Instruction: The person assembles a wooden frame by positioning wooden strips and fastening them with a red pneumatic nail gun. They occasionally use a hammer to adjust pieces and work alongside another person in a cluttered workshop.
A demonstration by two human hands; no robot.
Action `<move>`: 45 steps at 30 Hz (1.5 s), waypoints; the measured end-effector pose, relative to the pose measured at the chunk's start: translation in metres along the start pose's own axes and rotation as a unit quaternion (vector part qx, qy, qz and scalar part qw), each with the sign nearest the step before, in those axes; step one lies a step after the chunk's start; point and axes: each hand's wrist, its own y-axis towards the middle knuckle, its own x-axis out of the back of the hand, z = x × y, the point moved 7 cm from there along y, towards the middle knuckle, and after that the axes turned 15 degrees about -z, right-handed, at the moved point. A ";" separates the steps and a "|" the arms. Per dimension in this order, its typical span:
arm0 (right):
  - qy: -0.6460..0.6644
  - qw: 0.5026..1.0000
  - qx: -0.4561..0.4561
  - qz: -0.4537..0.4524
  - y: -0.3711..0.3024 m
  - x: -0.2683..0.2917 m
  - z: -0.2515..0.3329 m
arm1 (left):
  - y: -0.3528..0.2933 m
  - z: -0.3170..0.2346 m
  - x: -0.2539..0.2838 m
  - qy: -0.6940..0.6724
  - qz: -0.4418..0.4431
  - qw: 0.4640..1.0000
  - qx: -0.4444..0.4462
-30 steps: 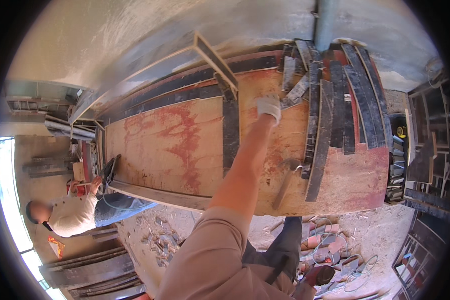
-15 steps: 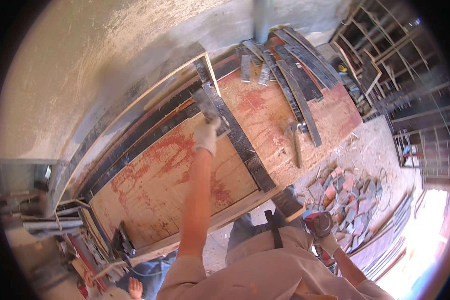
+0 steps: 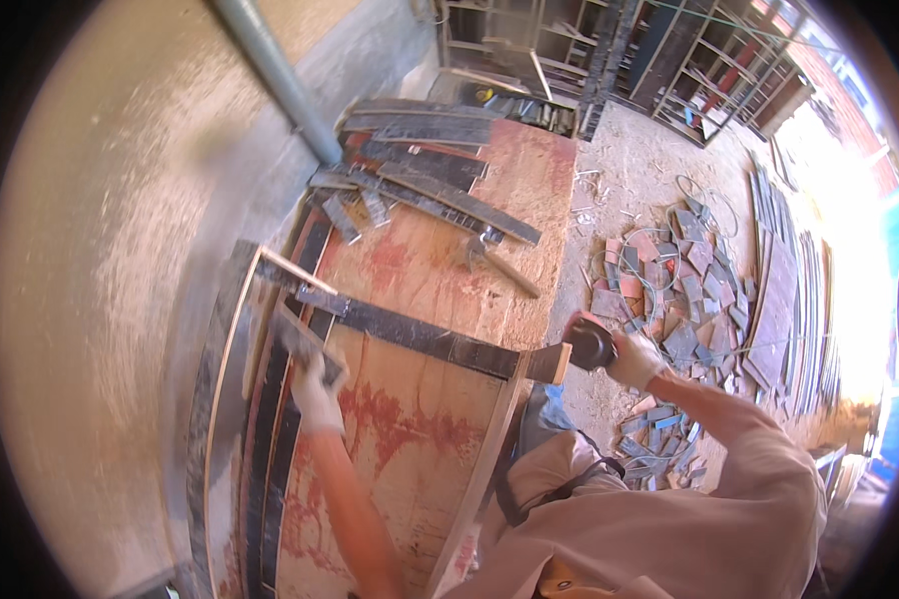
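Note:
My left hand (image 3: 318, 396), in a pale glove, grips a short dark board piece (image 3: 308, 341), blurred by motion, over the far-left edge of the red-stained plywood table (image 3: 400, 439). A long dark strip (image 3: 420, 337) lies crosswise over the table, just right of that hand. At the table's near right edge, my gloved right hand (image 3: 637, 361) is closed around a red and black power tool (image 3: 592, 345); its working end is hard to make out. The tool is close to the wooden end (image 3: 549, 363) of the crosswise strip. A claw hammer (image 3: 509, 270) rests farther back on the table.
Dark planks (image 3: 425, 130) are piled at the table's far end, beside a pipe (image 3: 280, 80) against the wall. Offcuts and a thin cable lie in a heap (image 3: 679, 280) on the floor at right. Long boards (image 3: 769, 299) lean or lie beyond them, and racks (image 3: 529, 40) stand behind.
My view has swung to the right. My left hand, still holding the board piece, has moved toward the wall side. My right hand has raised the power tool to the table edge.

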 end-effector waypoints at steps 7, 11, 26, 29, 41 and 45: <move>-0.059 0.989 0.137 -0.012 0.184 -0.104 0.066 | -0.119 0.142 0.125 -0.064 -0.157 0.985 0.044; -0.082 0.978 0.188 -0.046 0.233 -0.185 0.110 | -0.200 0.194 0.129 -0.073 -0.258 0.957 0.113; 0.022 0.996 0.024 0.088 0.454 -0.187 0.079 | -0.292 0.223 0.021 -0.211 -0.380 0.884 0.173; 0.003 0.988 0.088 0.129 0.461 -0.190 0.096 | -0.302 0.233 0.020 -0.226 -0.381 0.879 0.178; 0.053 0.901 0.391 0.179 0.289 -0.075 0.233 | -0.333 0.240 0.041 -0.307 -0.372 0.865 0.139; 0.176 0.806 0.331 0.458 0.141 -0.081 0.300 | -0.361 0.233 0.060 -0.343 -0.370 0.858 0.096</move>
